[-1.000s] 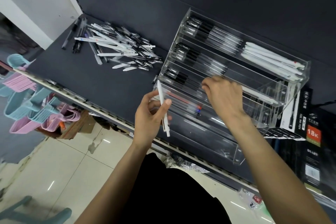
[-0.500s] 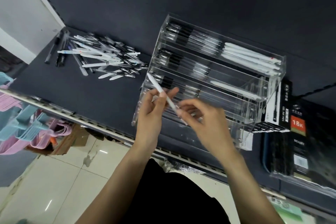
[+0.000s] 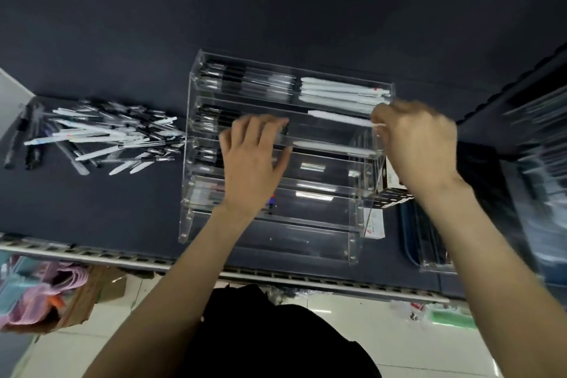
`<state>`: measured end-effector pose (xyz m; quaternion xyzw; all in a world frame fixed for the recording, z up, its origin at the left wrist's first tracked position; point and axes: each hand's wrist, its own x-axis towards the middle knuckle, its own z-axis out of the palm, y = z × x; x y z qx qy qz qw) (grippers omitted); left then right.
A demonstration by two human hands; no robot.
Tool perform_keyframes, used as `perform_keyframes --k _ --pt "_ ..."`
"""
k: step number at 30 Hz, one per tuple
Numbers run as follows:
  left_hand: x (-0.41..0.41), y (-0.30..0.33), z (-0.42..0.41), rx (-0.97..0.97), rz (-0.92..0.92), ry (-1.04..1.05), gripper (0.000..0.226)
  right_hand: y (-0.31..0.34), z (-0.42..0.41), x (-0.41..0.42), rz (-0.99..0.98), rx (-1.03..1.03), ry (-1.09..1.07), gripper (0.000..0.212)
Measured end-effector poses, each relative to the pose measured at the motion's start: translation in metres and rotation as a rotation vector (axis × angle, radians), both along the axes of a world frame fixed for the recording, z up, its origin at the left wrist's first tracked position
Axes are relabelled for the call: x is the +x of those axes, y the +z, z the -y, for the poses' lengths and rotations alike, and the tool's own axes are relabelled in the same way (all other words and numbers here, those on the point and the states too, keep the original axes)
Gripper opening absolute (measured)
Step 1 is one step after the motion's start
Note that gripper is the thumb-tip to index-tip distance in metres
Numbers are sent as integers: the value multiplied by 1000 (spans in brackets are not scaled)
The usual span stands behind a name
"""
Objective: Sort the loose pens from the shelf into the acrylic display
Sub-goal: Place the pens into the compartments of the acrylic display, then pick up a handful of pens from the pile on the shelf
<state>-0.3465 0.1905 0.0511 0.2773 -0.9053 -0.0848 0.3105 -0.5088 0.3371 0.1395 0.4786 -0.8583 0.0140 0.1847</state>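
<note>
Both forearms reach up from the near edge of the dark shelf (image 3: 92,209) toward the clear acrylic display (image 3: 276,233), which stands in the middle of the shelf with its back at the dark back wall. The left hand (image 3: 251,163) is over the left half of the display, back of the hand facing the camera, and its fingers (image 3: 267,129) are spread and only gently bent; they lie on the front wall of the second tier from the back, and they grasp nothing. The right hand (image 3: 420,144) is at the right end of the display, wrist bent, fingers curled together. Between thumb and fingertips it pinches the right end of a white pen (image 3: 340,117), which lies along the right part of the second tier, almost parallel to the tier wall. The picture is blurred by motion here, so it is not sure if the pen already rests on the tier floor. The rear tier holds black pens on the left and a row of white pens (image 3: 340,92) on the right; black pens also lie at the left ends of the next two tiers, and the lower front tiers are mostly free. The pile of loose pens (image 3: 104,135) lies at the left part of the shelf, just beside the left wall of the display, well apart from both hands. Bare shelf is between the pile and the near edge. To the right of the display stand dark boxes (image 3: 429,224), close to the right forearm.
</note>
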Motion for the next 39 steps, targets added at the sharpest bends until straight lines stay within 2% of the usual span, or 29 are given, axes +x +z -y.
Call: perform_keyframes --k 2,5,7,12,17,19,21,23,26,28,30,32,34,36,39 --pt "-4 -4 6 -26 23 -2 30 -3 12 -3 -44 156 17 30" --pt "-4 -8 10 -32 45 0 23 -7 26 -3 -91 326 42 26" --pt "-3 -10 10 -28 47 7 21 -14 33 -7 6 385 47 23" --pt "-3 -4 12 -6 23 -7 17 -23 39 -18 215 385 40 26" --pt "-2 -4 14 -5 47 -44 22 -18 34 -27 273 399 58 35" --pt "2 -5 15 2 29 -98 27 -18 29 -26 308 350 59 38" --pt "11 -2 16 3 -29 -124 31 -15 23 -17 340 230 72 33" --pt "28 5 19 -25 -142 -86 27 -9 18 0 373 -12 121 22" --pt "68 17 29 -96 -314 -5 14 -3 22 43 478 -382 265 19" --pt "102 21 41 -120 -372 48 7 -8 33 81 537 -478 354 19" --pt "141 23 57 -100 -387 110 5 -19 52 121 614 -484 431 21" --pt "181 19 79 -29 -333 173 8 -34 76 161 692 -419 503 23" --pt "219 9 109 108 -203 237 15 -52 104 195 762 -287 533 23" --pt "252 -6 147 271 -67 298 19 -72 136 223 806 -133 517 23" --pt "288 -28 206 436 75 386 32 -99 188 251 778 -27 439 27"
